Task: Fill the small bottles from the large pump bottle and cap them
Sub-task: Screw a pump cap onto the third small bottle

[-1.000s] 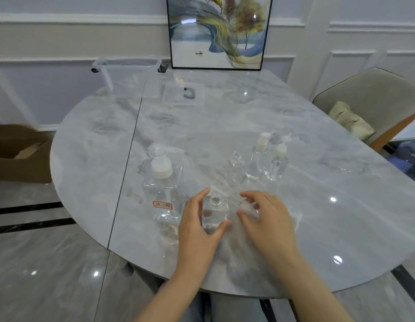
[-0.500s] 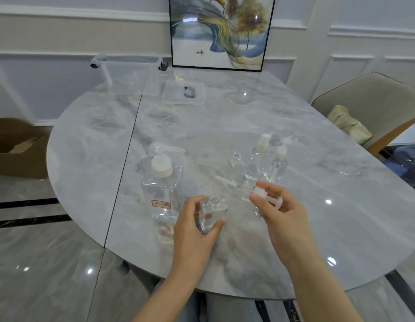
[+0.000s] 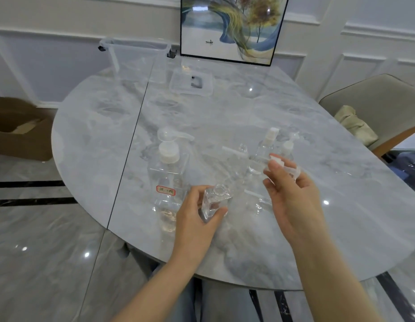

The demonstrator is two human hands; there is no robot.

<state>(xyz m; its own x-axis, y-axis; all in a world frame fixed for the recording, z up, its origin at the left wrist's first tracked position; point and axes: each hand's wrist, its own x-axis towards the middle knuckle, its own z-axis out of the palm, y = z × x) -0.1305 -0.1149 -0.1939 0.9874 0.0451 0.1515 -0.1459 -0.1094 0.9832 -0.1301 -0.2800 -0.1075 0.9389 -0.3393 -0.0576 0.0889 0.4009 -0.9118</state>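
My left hand [image 3: 197, 219] grips a small clear square bottle [image 3: 214, 202] with an open neck, lifted and tilted above the marble table [image 3: 341, 217]. My right hand [image 3: 292, 194] pinches a clear pump cap [image 3: 287, 167] with a white tip, held up to the right of the bottle. The large pump bottle [image 3: 168, 175], clear with a white collar and a red-edged label, stands just left of my left hand. Two capped small bottles [image 3: 268, 147] and one small open bottle [image 3: 242, 148] stand behind my right hand.
A white dip tube [image 3: 232, 151] lies near the open bottle. A clear bin [image 3: 136, 54], a flat clear lid [image 3: 190, 83] and a framed picture [image 3: 232, 29] sit at the table's far edge. A padded chair [image 3: 378, 105] stands at right, a cardboard box [image 3: 18, 129] at left.
My right hand picked the pump cap up off the table and raised it. My left hand lifted and tilted the small square bottle.
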